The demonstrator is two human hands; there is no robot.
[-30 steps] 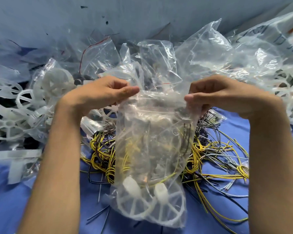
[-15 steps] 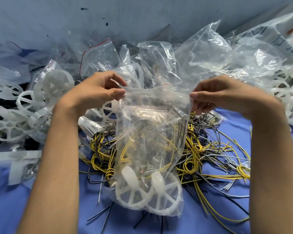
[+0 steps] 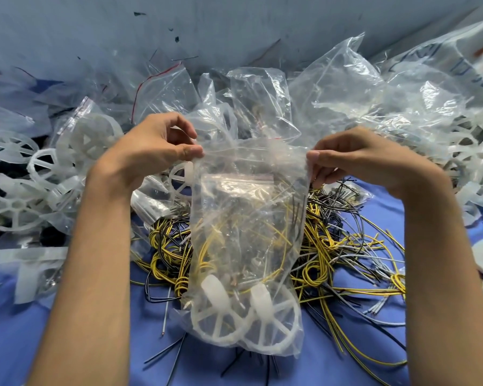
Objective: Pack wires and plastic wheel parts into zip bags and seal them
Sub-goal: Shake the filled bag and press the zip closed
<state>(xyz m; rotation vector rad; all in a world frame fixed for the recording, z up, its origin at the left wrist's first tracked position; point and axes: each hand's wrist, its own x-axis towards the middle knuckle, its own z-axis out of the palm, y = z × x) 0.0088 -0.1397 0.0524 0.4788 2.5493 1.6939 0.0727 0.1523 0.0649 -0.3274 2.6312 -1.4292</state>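
Change: wider apart than a second ago for left grip (image 3: 151, 151) and right grip (image 3: 360, 160); zip bag (image 3: 248, 218) lifted slightly.
Left grip: closed on the bag's top left corner, pinched between thumb and forefinger.
Right grip: closed on the top right corner, pinched likewise.
Zip bag: hanging upright between both grips, mouth stretched flat, in front of the wire pile (image 3: 340, 246).
Contents: two white wheel parts (image 3: 221, 319) side by side at the bottom, yellow and black wires above.
Tabletop (image 3: 67, 344): blue; loose wheels (image 3: 17, 204) at left, crumpled clear bags (image 3: 332, 93) behind.
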